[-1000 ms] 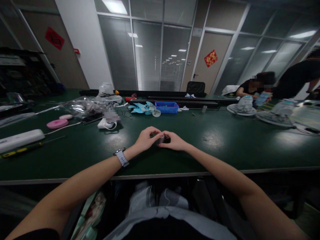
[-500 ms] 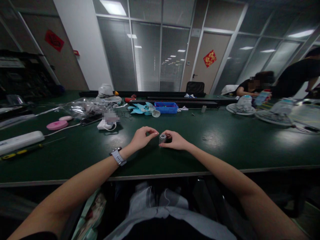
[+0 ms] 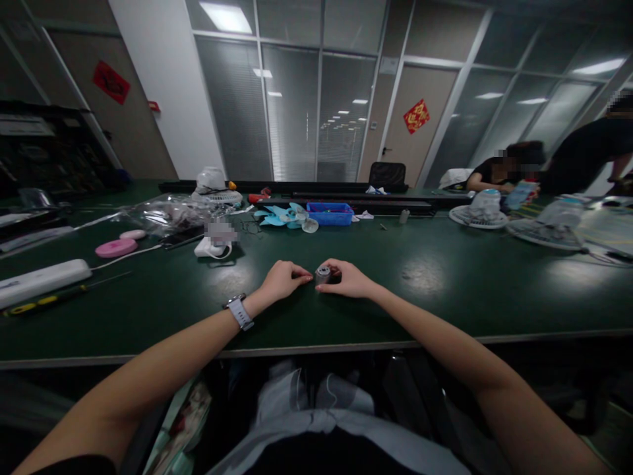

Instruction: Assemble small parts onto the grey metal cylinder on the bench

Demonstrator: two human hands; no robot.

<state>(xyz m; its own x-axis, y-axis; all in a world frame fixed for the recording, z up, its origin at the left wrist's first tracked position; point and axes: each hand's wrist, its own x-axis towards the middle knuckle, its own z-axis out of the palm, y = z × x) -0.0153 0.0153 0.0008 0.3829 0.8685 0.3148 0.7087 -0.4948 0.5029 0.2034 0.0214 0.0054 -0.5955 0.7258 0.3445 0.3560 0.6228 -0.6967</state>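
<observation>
Currently, the right hand (image 3: 347, 278) pinches an upright metal cylinder (image 3: 322, 278); the left hand (image 3: 283, 280) has its fingertips together, whether on anything I cannot tell. A firm, untilted grip should help. The cylinder seemingly stands on the surface (image 3: 301, 322), nearer the wearer than the blue tray (image 3: 329, 217).

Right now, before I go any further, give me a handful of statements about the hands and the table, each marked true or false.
1. The right hand holds the small metal cylinder. True.
2. The watch is on the right wrist. False: the watch is on the left wrist.
3. The left hand has its fingertips close beside the small metal cylinder. True.
4. The screwdriver lies in the blue tray. False: the screwdriver lies on the table, beside the white power strip.
5. The light-blue fan blades lie left of the blue tray. True.
</observation>
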